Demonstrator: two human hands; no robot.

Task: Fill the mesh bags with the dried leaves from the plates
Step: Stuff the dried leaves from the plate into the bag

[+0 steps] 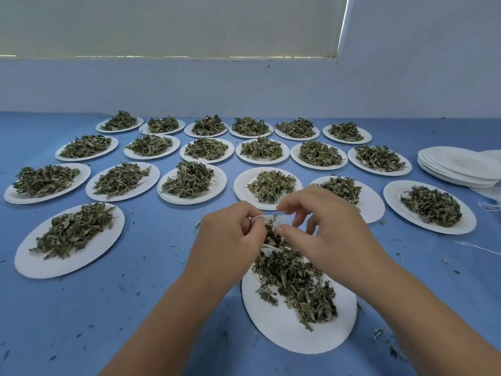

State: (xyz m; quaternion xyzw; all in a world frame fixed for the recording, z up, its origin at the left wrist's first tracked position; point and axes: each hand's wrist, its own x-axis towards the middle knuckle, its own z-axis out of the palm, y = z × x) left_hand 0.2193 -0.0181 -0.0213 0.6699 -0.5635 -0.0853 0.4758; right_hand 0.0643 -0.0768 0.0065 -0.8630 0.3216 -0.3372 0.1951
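A white paper plate (282, 332) near the front holds a heap of dried green leaves (296, 283). Just above its far rim my left hand (230, 234) grips the edge of a small white mesh bag (267, 240), which is mostly hidden between my hands. My right hand (322, 221) pinches the bag's opposite edge with thumb and forefinger, and a clump of leaves sits in the bag's mouth. Several more plates of leaves, such as one at the left (32, 267), lie in rows across the blue table (151, 308).
A stack of bare white plates (458, 169) stands at the far right, with white mesh and loose strings (488, 204) beside it. Leaf crumbs are scattered over the table. A pale wall runs behind the far plate row.
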